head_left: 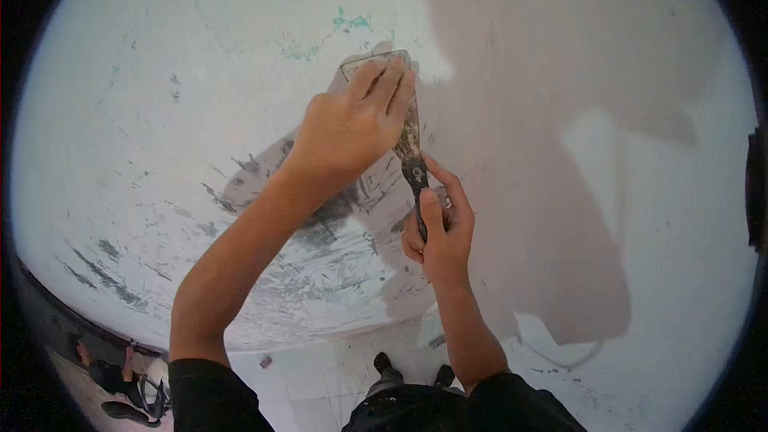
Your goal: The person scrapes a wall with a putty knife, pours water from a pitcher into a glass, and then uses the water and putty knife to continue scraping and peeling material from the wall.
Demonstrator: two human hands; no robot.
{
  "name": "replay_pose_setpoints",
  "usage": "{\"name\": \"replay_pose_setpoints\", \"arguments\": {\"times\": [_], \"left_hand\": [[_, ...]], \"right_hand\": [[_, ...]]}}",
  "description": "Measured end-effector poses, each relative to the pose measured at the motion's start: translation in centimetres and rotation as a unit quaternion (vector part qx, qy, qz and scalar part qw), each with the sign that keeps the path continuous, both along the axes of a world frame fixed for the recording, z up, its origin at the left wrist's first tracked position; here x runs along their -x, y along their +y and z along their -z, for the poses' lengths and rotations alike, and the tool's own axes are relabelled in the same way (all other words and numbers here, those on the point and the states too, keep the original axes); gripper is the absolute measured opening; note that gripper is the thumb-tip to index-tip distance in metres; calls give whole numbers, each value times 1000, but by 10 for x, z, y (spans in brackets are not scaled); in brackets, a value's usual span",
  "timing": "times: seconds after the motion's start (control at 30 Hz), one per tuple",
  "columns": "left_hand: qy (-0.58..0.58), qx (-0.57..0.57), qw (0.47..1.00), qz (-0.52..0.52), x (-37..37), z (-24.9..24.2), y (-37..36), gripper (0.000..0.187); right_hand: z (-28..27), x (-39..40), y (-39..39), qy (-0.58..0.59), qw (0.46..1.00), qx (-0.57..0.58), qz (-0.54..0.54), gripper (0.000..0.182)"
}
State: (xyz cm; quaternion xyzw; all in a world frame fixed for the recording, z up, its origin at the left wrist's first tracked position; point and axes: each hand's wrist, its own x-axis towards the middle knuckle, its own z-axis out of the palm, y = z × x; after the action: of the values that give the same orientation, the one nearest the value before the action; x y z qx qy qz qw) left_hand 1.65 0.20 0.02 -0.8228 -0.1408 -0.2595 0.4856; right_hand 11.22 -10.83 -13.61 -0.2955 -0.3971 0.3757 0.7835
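Note:
A scraper with a wide, stained metal blade and a dark handle lies against the white wall, its broad edge pointing up. My right hand is wrapped round the handle, thumb along its top. Higher up, my left hand rests on the blade with its fingers stretched out and lying flat, covering much of the metal; its thumb is hidden. Just above the blade, green specks mark the wall surface. Below my left forearm are dark grey smears and scratches.
The white wall fills most of the view, with shadows across its right side. At the bottom are a pale tiled floor, my dark shoes and a small brownish piece. Another person is at the lower left.

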Motion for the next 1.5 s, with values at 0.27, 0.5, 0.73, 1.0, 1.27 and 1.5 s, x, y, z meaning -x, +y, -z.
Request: {"name": "replay_pose_setpoints", "arguments": {"times": [0.27,0.5,0.73,1.0,1.27,1.5], "left_hand": [[-9,-19,1000,-12,-7,-18,-5,55],[-12,-8,1000,-26,-7,-24,-8,53],[6,19,1000,0,5,-13,-5,58],[-37,-1,999,-19,-1,-25,-7,57],[-3,-20,1000,-17,-1,-20,-2,56],[-17,-21,1000,-15,-3,-16,-6,54]], "right_hand": [[-16,-4,-3,19,999,-20,-23,39],[-20,-4,-1,9,999,-25,-22,41],[-11,1,-4,-14,999,-18,-30,42],[-29,-1,-5,-33,999,-22,-23,39],[-29,-7,-5,-17,999,-23,-35,38],[-26,-14,-6,-38,999,-2,-33,40]]}}
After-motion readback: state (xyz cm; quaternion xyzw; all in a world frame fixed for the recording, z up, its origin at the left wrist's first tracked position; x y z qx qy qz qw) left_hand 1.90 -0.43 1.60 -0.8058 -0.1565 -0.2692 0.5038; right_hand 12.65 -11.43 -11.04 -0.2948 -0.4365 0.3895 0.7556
